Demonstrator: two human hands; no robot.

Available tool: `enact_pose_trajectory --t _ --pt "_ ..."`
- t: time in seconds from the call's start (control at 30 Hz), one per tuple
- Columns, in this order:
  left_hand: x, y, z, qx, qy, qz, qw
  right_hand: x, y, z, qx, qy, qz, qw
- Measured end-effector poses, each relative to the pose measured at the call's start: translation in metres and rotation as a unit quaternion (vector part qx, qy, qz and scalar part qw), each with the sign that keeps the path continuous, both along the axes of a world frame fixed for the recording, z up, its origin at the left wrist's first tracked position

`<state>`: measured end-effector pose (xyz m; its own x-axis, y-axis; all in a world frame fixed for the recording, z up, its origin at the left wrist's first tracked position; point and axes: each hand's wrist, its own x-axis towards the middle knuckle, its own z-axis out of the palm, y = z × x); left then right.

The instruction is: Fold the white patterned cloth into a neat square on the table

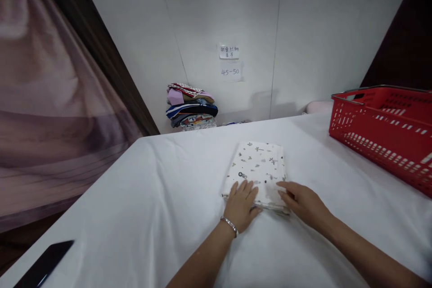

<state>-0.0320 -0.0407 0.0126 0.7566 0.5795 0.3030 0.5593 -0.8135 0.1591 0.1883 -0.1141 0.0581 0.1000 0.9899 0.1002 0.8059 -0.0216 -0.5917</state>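
Note:
A folded white cloth (259,164) with small dark prints lies flat on the white-covered table (162,198). My left hand (240,204) rests flat on the cloth's near left corner, fingers stretched out; a silver bracelet sits on its wrist. My right hand (301,201) lies on the cloth's near right edge, fingers extended and pressing down on it. Neither hand grips anything.
A red plastic basket (384,132) stands at the table's right side. A stack of folded clothes (191,107) sits against the white wall at the back. A dark phone (43,263) lies near the table's front left corner. A pinkish curtain (50,99) hangs on the left.

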Motion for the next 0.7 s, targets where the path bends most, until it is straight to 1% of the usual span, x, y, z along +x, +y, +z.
enact_pose_trajectory --t 0.07,0.1,0.13,0.17,0.2,0.23,0.33,0.4,0.47,0.57,0.63,0.7 --pt "0.0 0.0 0.0 -0.002 0.0 0.0 1.0 -0.008 0.017 0.009 0.087 -0.035 0.037 0.995" --pt "0.001 0.0 0.0 -0.002 0.001 0.0 1.0 -0.012 0.027 0.011 0.125 -0.052 0.058 0.989" --pt "0.001 0.0 0.0 -0.001 0.002 -0.001 1.0 -0.014 0.037 0.011 0.148 -0.072 0.08 0.983" --pt "0.001 0.0 -0.001 -0.001 0.003 -0.001 1.0 -0.014 0.047 0.008 0.156 -0.097 0.101 0.978" --pt "0.001 0.0 -0.001 -0.001 0.005 -0.001 1.0 -0.013 0.057 0.003 0.144 -0.125 0.115 0.975" --pt "0.001 0.001 -0.002 -0.002 0.006 0.0 1.0 -0.01 0.065 -0.005 0.118 -0.153 0.122 0.974" --pt "0.0 0.002 -0.003 -0.007 0.008 0.002 1.0 0.002 0.082 -0.031 0.027 -0.21 0.1 0.972" --pt "0.0 0.002 -0.003 -0.009 0.007 -0.003 1.0 0.009 0.086 -0.046 0.018 -0.228 0.093 0.969" --pt "-0.001 0.002 -0.003 -0.009 0.003 -0.005 1.0 0.012 0.086 -0.054 0.031 -0.235 0.091 0.967" --pt "0.0 0.001 -0.003 -0.012 -0.006 -0.002 1.0 0.011 0.085 -0.054 0.034 -0.232 0.093 0.968" --pt "0.0 0.001 -0.004 -0.018 -0.007 -0.002 1.0 0.011 0.089 -0.049 0.019 -0.218 0.097 0.971" --pt "0.001 0.001 -0.003 -0.024 -0.006 -0.002 1.0 0.017 0.099 -0.041 0.015 -0.187 0.1 0.977"
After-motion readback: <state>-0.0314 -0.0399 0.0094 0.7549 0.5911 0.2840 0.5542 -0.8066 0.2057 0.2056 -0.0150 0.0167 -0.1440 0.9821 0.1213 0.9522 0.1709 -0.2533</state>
